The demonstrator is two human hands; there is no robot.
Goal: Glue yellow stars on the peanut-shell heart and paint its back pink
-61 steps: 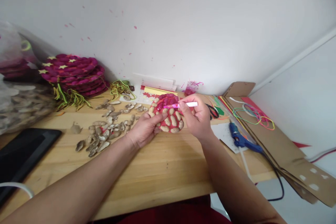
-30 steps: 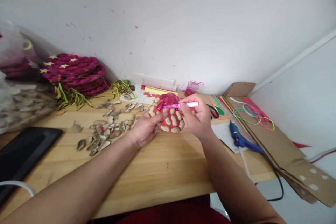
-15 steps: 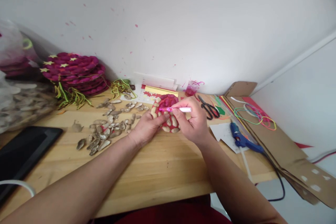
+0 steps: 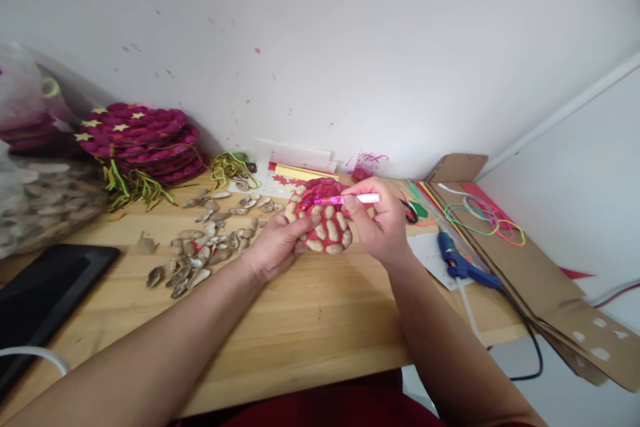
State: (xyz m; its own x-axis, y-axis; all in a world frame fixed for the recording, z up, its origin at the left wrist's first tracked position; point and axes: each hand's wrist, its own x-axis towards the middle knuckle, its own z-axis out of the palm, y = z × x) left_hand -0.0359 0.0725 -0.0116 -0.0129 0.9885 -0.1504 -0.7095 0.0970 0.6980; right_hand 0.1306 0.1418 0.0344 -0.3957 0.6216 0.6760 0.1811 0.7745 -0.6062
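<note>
My left hand (image 4: 279, 240) grips the lower left edge of a red round piece covered with peanut shells (image 4: 320, 231), thumb on top. Shells on its upper part are wet magenta; the lower ones keep their natural tan. My right hand (image 4: 381, 219) pinches a white-handled paintbrush (image 4: 367, 198), its magenta-stained tip lying against the painted shells. Loose peanut shell halves (image 4: 200, 253) are scattered on the table left of my left hand. Behind the piece, by the wall, stands a cup of magenta paint (image 4: 365, 168).
At the left are a stack of magenta shell discs (image 4: 145, 140) with yellow stars, a bag of peanut shells (image 4: 50, 207) and a black tablet (image 4: 55, 300). To the right lie a blue glue gun (image 4: 465, 268), partly hidden scissors (image 4: 411, 211), coloured cords (image 4: 480, 213) and cardboard (image 4: 530, 273).
My right hand and the brush have moved a little to the right, now covering most of the scissors. More of the piece's tan shells show.
</note>
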